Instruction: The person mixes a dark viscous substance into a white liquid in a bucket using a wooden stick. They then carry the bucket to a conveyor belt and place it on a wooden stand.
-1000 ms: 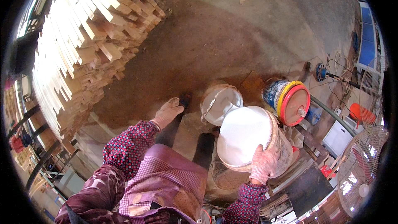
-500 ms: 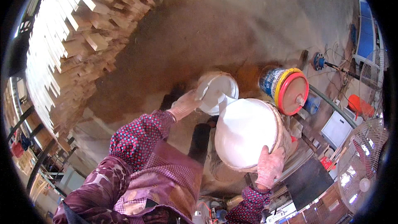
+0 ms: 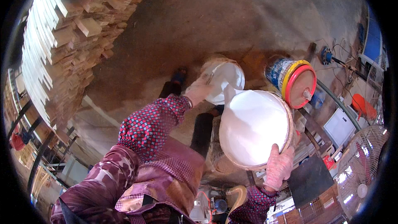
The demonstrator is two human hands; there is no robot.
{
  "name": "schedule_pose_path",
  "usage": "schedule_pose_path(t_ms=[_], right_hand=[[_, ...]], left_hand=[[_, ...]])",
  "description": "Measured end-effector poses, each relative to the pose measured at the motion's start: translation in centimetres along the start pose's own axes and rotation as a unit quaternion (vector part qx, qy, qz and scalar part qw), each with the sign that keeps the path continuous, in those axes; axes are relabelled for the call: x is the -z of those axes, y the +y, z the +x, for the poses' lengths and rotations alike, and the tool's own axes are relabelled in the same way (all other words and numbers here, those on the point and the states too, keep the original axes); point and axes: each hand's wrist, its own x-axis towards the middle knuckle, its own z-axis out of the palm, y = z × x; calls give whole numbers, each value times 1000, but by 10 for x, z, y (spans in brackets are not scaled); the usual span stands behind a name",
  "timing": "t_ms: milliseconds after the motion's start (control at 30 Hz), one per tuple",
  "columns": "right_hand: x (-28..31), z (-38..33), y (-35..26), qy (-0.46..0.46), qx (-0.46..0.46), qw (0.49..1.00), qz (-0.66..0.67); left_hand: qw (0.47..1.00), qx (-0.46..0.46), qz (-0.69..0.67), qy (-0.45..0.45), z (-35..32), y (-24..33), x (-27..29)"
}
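My right hand (image 3: 279, 167), in a pale knit glove, grips the crusted rim of a large bucket (image 3: 289, 126), tilted to the left. Thick white liquid (image 3: 251, 126) fills much of its mouth and runs over the left lip in a short stream (image 3: 229, 93). That stream falls into a smaller bucket (image 3: 238, 74), white inside with a dirty outer wall. My gloved left hand (image 3: 199, 89) is closed on the small bucket's near-left edge; some of its fingers are hidden. Both forearms wear dark checked sleeves.
Right of the buckets lies a blue tub with yellow and red rims (image 3: 301, 86). A tall stack of wooden strips (image 3: 78, 37) rises at the left. A wire fan guard (image 3: 358, 170) and a dark flat panel (image 3: 310, 180) stand at lower right. My foot (image 3: 179, 76) shows beyond my left arm.
Both buckets and both hands appear slightly further right and the large bucket a little higher; the surroundings have shifted in view as well. White liquid still flows between the buckets.
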Motion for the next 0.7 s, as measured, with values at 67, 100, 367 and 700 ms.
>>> schedule_pose_path(t_ms=[67, 100, 367, 700], right_hand=[[5, -1, -5, -12, -15, 1000, -21], [6, -1, -5, -16, -28, 999, -34], [6, -4, -5, -2, -12, 999, -40], [3, -4, 2, -8, -46, 998, -37]], left_hand=[[998, -32, 51, 8, 7, 4, -8], [997, -34, 68, -1, 12, 18, -7], [990, 37, 130, 34, 45, -41, -54], [984, 102, -76, -121, 36, 41, -18]])
